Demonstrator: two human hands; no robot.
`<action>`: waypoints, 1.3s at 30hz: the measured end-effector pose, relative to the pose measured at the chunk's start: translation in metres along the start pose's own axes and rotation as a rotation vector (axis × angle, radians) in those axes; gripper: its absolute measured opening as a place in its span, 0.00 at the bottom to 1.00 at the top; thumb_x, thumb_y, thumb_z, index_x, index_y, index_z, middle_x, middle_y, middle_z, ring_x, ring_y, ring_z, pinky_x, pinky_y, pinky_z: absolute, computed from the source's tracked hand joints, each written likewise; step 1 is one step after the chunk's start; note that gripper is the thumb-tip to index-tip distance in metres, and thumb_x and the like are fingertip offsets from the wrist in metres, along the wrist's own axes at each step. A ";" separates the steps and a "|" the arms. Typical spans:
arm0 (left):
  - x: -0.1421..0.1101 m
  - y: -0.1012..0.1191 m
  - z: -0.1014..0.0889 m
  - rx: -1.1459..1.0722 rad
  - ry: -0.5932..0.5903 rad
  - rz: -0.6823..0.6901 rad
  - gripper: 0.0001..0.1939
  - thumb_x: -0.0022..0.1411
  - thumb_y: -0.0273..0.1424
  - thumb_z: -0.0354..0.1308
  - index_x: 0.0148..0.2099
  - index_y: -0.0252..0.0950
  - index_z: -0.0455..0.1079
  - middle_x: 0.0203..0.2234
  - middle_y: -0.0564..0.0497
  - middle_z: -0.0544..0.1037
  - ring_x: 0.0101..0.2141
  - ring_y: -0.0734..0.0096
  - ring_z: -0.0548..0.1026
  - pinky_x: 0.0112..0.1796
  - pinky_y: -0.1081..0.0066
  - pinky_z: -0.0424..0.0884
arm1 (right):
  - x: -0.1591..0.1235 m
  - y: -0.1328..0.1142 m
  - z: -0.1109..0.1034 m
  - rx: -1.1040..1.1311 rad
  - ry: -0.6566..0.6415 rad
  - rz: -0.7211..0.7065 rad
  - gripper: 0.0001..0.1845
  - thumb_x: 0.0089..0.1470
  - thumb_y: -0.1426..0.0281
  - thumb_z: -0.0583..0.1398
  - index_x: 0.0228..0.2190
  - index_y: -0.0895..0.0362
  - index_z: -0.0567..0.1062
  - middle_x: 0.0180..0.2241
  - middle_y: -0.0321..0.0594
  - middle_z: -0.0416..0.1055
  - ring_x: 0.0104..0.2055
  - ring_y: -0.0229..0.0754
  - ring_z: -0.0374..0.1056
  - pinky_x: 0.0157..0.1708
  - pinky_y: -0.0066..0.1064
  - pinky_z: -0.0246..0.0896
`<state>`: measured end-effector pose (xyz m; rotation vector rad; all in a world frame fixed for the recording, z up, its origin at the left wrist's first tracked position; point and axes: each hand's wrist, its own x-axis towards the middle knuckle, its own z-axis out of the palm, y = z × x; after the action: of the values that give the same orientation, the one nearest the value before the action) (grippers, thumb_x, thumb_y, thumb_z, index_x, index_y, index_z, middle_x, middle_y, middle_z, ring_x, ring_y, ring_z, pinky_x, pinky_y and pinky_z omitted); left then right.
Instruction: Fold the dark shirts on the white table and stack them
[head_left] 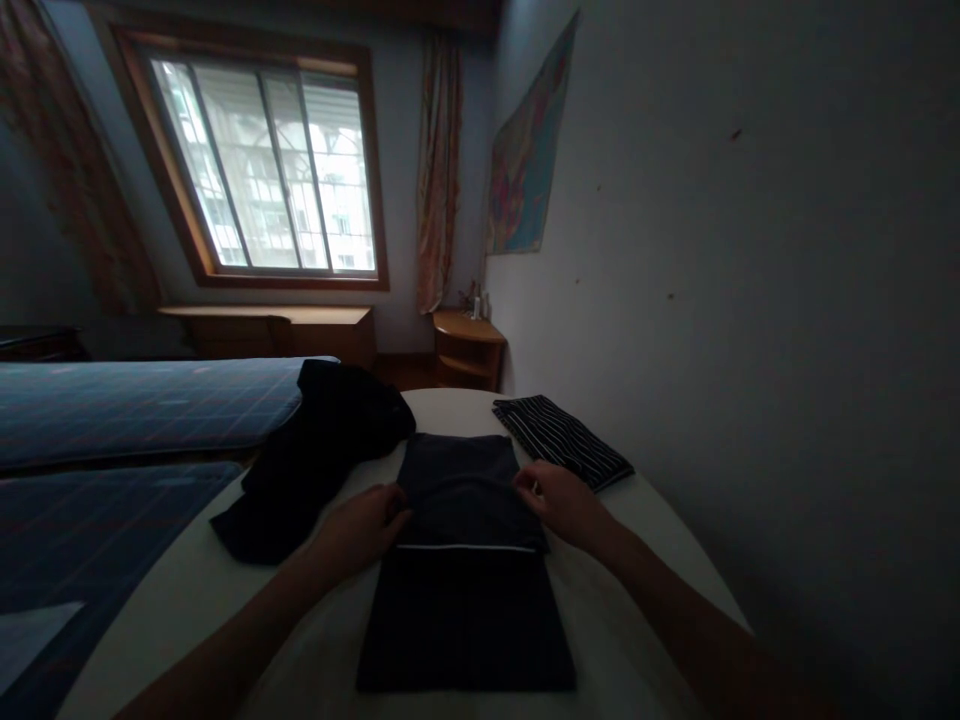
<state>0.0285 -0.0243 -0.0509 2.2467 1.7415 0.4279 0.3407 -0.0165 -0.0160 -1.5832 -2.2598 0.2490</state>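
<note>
A dark folded garment (465, 570) lies flat on a white bed surface (660, 520) in front of me, with its far half doubled back over the near half. My left hand (364, 525) pinches the left edge of that folded layer. My right hand (559, 500) pinches its right edge. Both hands have fingers closed on the cloth. A thin pale line runs across the garment just below my hands.
A crumpled black garment (315, 460) lies to the left. A folded striped cloth (562, 437) sits at the far right by the wall. Blue checked bedding (142, 405) lies on the left. A window (270, 170), a wooden corner shelf (469, 345) and a wall map (529, 160) are beyond.
</note>
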 end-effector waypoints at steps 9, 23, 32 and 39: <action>-0.044 -0.001 -0.007 0.019 0.005 0.200 0.13 0.63 0.28 0.48 0.46 0.41 0.71 0.42 0.49 0.75 0.40 0.68 0.75 0.41 0.69 0.67 | -0.058 -0.012 0.003 0.001 -0.107 -0.072 0.17 0.49 0.80 0.55 0.40 0.56 0.76 0.43 0.43 0.72 0.45 0.43 0.68 0.46 0.31 0.60; -0.038 -0.004 0.000 0.074 0.159 0.132 0.12 0.70 0.34 0.40 0.42 0.38 0.64 0.31 0.49 0.76 0.30 0.66 0.75 0.32 0.69 0.62 | -0.060 -0.001 0.009 0.199 -0.002 0.035 0.07 0.57 0.71 0.51 0.39 0.54 0.66 0.26 0.33 0.68 0.27 0.38 0.64 0.29 0.29 0.50; -0.040 0.007 0.001 -0.153 0.118 -0.039 0.13 0.68 0.38 0.42 0.39 0.39 0.63 0.25 0.50 0.77 0.27 0.65 0.75 0.29 0.70 0.60 | -0.058 0.010 0.015 0.400 -0.134 0.059 0.18 0.55 0.71 0.51 0.44 0.55 0.76 0.31 0.36 0.74 0.29 0.39 0.67 0.31 0.29 0.56; -0.037 0.010 0.010 -0.238 0.152 -0.131 0.16 0.61 0.45 0.54 0.42 0.39 0.70 0.29 0.50 0.80 0.30 0.62 0.77 0.31 0.69 0.63 | -0.056 0.008 0.015 0.411 -0.078 0.096 0.17 0.58 0.59 0.55 0.35 0.57 0.78 0.33 0.40 0.77 0.35 0.44 0.72 0.34 0.32 0.60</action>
<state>0.0324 -0.0631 -0.0592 1.9681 1.7906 0.7514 0.3588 -0.0649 -0.0440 -1.4792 -2.0194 0.7597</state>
